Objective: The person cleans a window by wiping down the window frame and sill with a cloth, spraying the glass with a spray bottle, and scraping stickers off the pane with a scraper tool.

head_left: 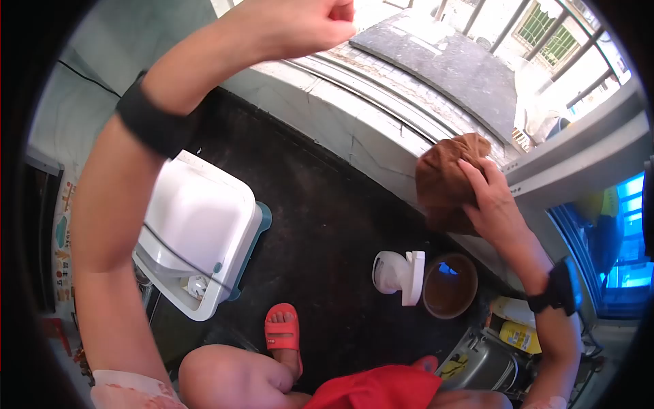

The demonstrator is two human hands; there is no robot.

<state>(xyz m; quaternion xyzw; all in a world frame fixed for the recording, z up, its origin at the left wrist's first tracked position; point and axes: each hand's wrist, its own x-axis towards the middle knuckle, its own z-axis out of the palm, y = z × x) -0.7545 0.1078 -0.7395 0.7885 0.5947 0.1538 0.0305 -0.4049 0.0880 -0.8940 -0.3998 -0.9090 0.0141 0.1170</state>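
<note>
My right hand [492, 201] presses a bunched brown cloth [446, 170] against the windowsill [354, 116], near its right end, with fingers curled over the fabric. Part of the cloth hangs down the sill's front face. At the top edge of the view, my left hand [310, 27] is raised by the window with its fingers curled closed. Whether anything is inside that fist is hidden, and the frame cuts off part of it. Beyond the sill track lies a dark slab [449, 71].
A white basin-like unit with a teal edge [204, 198] stands on the dark floor [306, 204] at left. A brown bowl of liquid [450, 290] sits beside a white plastic item [409, 278]. Bottles [518, 334] and a metal container [480, 365] are at lower right. Window bars [507, 27] rise outside.
</note>
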